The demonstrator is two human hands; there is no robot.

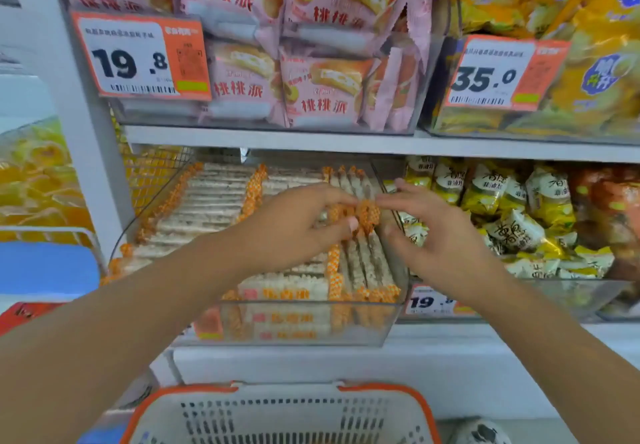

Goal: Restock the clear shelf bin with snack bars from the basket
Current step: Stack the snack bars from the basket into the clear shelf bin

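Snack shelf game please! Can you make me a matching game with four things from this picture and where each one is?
Things:
1. pink pie packs
2. snack bars
3. basket
4. yellow and white packets

Places:
A. at the bottom, below the shelves
B. in the clear bin under both hands
C. on the top shelf, beside the 19.8 price tag
D. on the lower shelf, right of the clear bin

Pairs: 1-C, 2-B, 3-A, 4-D
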